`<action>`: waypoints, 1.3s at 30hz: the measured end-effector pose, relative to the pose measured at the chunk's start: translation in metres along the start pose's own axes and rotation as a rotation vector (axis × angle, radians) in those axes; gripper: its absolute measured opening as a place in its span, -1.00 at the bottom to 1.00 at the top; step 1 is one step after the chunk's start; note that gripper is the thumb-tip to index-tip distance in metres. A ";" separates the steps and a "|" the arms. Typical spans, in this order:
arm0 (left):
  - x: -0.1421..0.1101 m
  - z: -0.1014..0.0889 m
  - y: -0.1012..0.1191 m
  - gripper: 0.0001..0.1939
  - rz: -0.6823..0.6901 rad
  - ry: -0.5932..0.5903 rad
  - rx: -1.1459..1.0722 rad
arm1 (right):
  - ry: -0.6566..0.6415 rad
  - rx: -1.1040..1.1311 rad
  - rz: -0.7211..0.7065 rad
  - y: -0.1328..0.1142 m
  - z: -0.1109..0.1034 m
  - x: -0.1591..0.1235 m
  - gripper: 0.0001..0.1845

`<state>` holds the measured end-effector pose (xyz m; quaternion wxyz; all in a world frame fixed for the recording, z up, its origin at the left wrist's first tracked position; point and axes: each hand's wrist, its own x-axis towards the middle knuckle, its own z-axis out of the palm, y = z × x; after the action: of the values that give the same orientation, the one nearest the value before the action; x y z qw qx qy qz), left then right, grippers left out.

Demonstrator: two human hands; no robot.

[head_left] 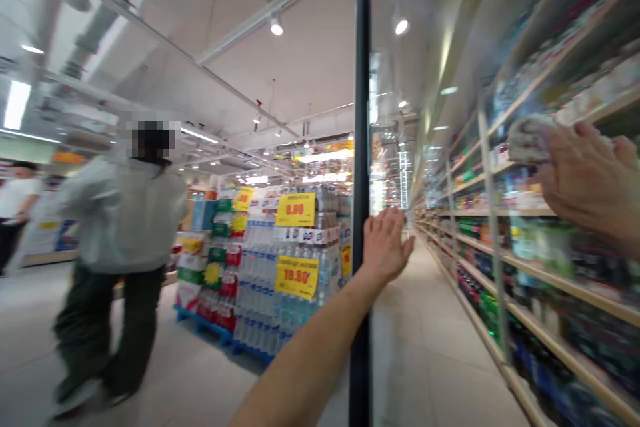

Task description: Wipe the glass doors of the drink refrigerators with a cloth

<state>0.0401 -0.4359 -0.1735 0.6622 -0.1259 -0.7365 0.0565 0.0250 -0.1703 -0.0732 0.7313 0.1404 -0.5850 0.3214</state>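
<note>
A glass door with a black edge frame (361,113) stands upright in front of me. My left hand (385,245) reaches forward and lies flat against the glass just right of the frame, fingers stretched upward and holding nothing. At the right edge, higher up, my right hand (587,177) is closed on a crumpled grey-white cloth (531,140) pressed to the glass. Through the glass I see blurred shelves of drinks (525,260).
A person in a pale grey top and dark trousers (123,260) walks on the left. A pallet stack of bottled water with yellow price signs (280,267) stands in the middle. Another person (17,207) is at the far left. A tiled aisle (430,320) runs ahead.
</note>
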 end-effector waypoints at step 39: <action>0.276 0.005 -0.088 -0.40 0.206 -0.092 0.040 | -0.615 -0.259 -1.027 -0.071 0.139 0.256 -0.45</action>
<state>-0.0001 -0.4479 0.1135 0.6207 -0.1850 -0.7481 0.1446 -0.0086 -0.2267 0.2191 0.6017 0.4007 -0.6610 -0.2012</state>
